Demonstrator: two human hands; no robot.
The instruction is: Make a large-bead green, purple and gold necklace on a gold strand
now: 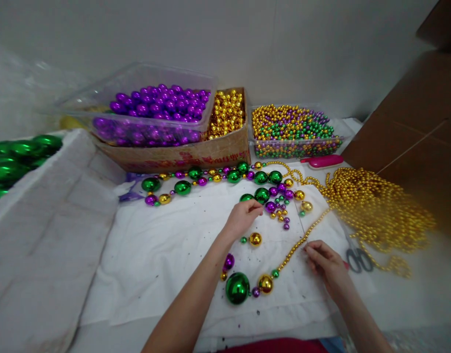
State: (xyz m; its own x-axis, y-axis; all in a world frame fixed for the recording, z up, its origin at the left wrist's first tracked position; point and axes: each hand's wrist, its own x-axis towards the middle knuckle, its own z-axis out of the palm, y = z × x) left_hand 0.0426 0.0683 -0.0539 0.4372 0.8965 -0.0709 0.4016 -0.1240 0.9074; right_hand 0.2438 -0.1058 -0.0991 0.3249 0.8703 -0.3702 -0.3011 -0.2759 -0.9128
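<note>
My left hand (245,215) is closed in a pinch beside a cluster of loose green balls (262,195) and purple beads (271,207); whatever its fingertips hold is too small to make out. Lower right, my right hand (323,262) pinches a thin strand (302,228), which runs up toward the bead cluster; whether it is thread or wire I cannot tell. Between the hands lies a gold bead string (295,248), with a gold ball (265,284) and a large green ball (238,288) in line at its near end. A loose gold ball (255,239) rests below my left hand.
A bead garland (182,187) stretches across the back of the white cloth (155,260). Behind stand a tub of purple balls (207,125), a cardboard box (225,147) and a mixed-bead tray (299,147). Right are piled gold strings (380,206), scissors (360,260) and a pink-handled tool (325,161).
</note>
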